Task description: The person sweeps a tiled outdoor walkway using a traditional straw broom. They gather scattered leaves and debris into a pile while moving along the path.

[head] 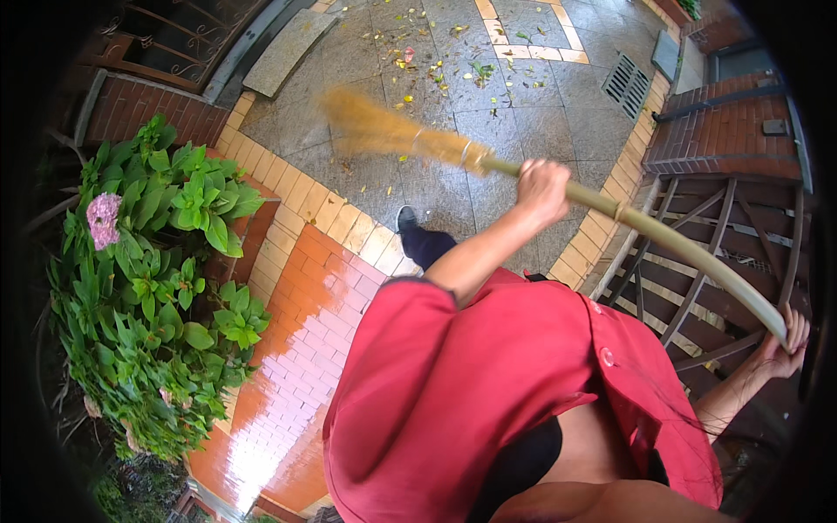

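Note:
A broom with a long bamboo handle (680, 232) slants across the view. My left hand (544, 188) is closed around the handle a little behind the broom head. At the far right, my right hand (785, 343) grips the handle's end. The tan bristle head (399, 131), bound with bands near the handle, points to the upper left and is blurred. It is over wet grey paving (418, 176); whether the tips touch the stone I cannot tell. Fallen leaves (484, 70), yellow and green, are scattered beyond the broom.
Left stands a leafy hydrangea bush (163, 274) with a pink flower head (103, 221), beside glossy orange tiles (314, 261). A stone slab (291, 52) lies at upper left. A drain grate (626, 85) and a slatted structure (693, 274) are at right. My dark shoe (407, 219) rests on the paving.

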The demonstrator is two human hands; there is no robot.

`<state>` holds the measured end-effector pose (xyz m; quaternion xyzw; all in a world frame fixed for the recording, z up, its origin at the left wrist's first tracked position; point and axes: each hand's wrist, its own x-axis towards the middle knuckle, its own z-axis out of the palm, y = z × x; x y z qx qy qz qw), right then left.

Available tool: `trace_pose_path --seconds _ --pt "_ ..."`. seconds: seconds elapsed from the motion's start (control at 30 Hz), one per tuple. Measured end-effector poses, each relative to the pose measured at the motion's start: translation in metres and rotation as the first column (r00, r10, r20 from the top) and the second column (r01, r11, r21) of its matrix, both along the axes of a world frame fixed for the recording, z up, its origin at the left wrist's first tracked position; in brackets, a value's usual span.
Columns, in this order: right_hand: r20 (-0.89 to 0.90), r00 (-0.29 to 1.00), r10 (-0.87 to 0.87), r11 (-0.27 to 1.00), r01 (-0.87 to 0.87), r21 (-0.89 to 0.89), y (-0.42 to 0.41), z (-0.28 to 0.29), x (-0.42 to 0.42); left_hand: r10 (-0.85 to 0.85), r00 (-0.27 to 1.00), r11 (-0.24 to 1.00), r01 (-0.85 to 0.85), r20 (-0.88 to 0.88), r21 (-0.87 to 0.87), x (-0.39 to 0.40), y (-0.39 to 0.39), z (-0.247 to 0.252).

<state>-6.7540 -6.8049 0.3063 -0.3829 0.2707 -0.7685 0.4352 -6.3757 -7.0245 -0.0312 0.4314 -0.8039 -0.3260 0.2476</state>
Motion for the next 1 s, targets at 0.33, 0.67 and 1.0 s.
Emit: trace_pose_path --seconds 0.33,0.67,1.0 --pt "0.075 0.849 0.523 0.725 -0.490 0.484 -0.142 -0.200 0.163 0.297 0.790 0.822 -0.497 0.536 0.277 0.209 0.182 -0.167" --pt "-0.091 0.980 0.177 0.911 -0.128 0.392 -0.165 -0.130 0.025 0.400 0.916 0.909 -0.399 0.023 0.122 -0.021 -0.020 -0.223" --pt "-0.139 0.979 -0.150 0.988 0.154 0.017 -0.200 -0.030 -0.139 0.012 0.988 1.000 -0.012 0.151 0.000 -0.246 -0.279 -0.021"
